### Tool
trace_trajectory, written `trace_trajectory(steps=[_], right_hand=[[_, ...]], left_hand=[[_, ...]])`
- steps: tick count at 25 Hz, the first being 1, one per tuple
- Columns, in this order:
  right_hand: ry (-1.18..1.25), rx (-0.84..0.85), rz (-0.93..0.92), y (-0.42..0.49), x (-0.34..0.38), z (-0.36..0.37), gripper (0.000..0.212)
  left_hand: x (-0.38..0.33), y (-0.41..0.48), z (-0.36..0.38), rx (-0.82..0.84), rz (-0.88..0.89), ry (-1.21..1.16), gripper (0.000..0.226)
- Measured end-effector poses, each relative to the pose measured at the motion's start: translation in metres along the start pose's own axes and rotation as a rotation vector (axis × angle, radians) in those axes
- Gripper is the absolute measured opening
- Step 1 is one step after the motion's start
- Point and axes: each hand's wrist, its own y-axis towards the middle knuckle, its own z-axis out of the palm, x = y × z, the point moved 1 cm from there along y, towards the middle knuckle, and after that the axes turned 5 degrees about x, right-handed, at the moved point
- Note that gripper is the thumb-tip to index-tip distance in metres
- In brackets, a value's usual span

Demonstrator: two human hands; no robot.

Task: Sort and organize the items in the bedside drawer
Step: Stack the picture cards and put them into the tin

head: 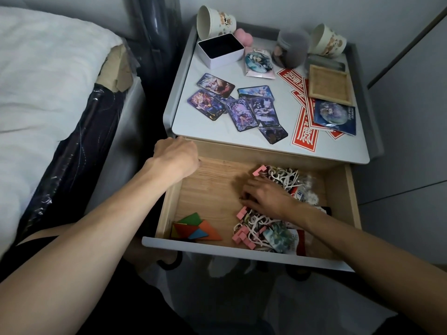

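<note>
The bedside drawer (217, 250) is pulled open, with a bare wooden floor on its left half. My left hand (176, 155) is at the drawer's back left corner, back of the hand up; its fingers curl out of sight. My right hand (266, 197) lies palm down, fingers spread, on a heap of pink blocks (244, 235), white cut-out pieces (285, 175) and small packets along the drawer's right side. Flat coloured triangle pieces (196, 229) lie in the front left corner.
On the nightstand top lie several picture cards (242, 112), an open white tin (221, 50), red paper sheets (304, 134), a wooden tray (330, 84), two cups (215, 22), a jar (292, 49) and badges (256, 61). A bed (48, 81) stands to the left.
</note>
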Motion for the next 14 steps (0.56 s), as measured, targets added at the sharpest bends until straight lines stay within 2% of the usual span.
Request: trace_trajectory(steps=[4,7,9,12,14], right_hand=[[0.098,0.018,0.012,0.015,0.006,-0.004,0.035],[0.12,0.096,-0.106,0.015,0.011,-0.007,0.021],[0.093,0.158,-0.111,0.007,0.009,-0.011,0.02],[0.021,0.272,-0.083,-0.005,0.01,-0.02,0.035],[0.023,0.399,-0.062,-0.018,0.014,-0.026,0.063]], left_hand=[[-0.001,0.001,0.0,0.02,-0.005,0.018,0.047],[-0.001,0.003,0.0,0.019,0.003,0.02,0.046],[-0.001,0.003,0.0,0.018,0.001,0.027,0.047],[-0.002,0.002,0.0,0.016,-0.011,0.035,0.049],[-0.003,0.001,0.0,0.014,-0.011,0.035,0.049]])
